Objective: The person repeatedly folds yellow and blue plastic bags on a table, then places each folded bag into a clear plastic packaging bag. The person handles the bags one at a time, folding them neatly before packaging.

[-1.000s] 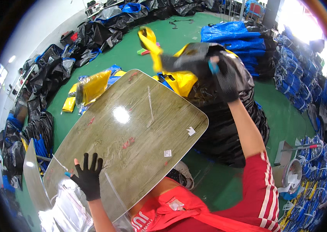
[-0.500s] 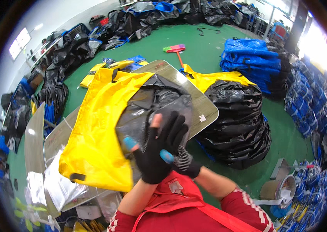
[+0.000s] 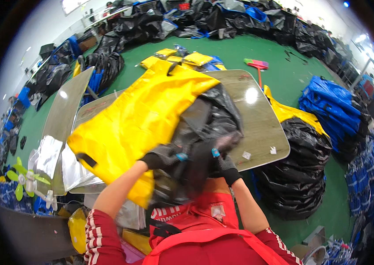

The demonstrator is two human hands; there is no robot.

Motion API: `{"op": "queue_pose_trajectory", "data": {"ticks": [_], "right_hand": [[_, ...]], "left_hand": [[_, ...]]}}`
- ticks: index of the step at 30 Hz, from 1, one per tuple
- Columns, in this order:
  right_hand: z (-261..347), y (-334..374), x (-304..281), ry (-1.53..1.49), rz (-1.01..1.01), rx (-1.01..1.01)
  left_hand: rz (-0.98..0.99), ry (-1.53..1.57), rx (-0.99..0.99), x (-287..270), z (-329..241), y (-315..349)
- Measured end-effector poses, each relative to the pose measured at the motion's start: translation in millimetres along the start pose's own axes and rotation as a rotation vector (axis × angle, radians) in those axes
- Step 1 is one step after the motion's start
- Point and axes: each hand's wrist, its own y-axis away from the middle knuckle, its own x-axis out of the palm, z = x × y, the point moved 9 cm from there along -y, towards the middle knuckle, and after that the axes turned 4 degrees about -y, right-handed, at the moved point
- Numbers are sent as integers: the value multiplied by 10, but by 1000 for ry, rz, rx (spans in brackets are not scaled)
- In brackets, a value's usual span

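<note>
A large yellow and black bag (image 3: 129,117) lies flattened across the worktable (image 3: 257,119); its yellow part is to the left and its crumpled black part to the right. My left hand (image 3: 164,156), in a black and grey glove with a blue-wrapped thumb, grips the black part near the table's front edge. To its right, my right hand (image 3: 225,167), gloved the same way, is closed on the black material as well. Between the hands the black sheet hangs bunched toward my red apron (image 3: 220,207) and is smeared by motion. Folds hide some of my fingers.
Right of the table stands a pile of black and yellow bags (image 3: 293,172), with blue bags (image 3: 330,108) beyond. Folded yellow bags (image 3: 198,58) and a broom (image 3: 257,65) lie behind it. Clear plastic sheets (image 3: 74,170) cover the table's left end, near a green fan (image 3: 25,179).
My hands were crossed over the bag, the front one spread open; now they are apart, gripping the black part and drawing it toward me. The view has shifted left.
</note>
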Motion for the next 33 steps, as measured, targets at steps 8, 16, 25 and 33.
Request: {"op": "queue_pose_trajectory", "data": {"ticks": [8, 16, 25, 33], "right_hand": [[-45, -289, -1111, 661, -296, -32], [1071, -122, -2758, 939, -345, 164], [557, -677, -1178, 1024, -180, -155], [1085, -468, -2103, 1460, -196, -89]], "left_hand": [[-307, -536, 259, 199, 331, -161], [-337, -590, 32, 449, 434, -229], [-468, -539, 297, 113, -12, -601], [-370, -389, 49, 131, 614, -597]]}}
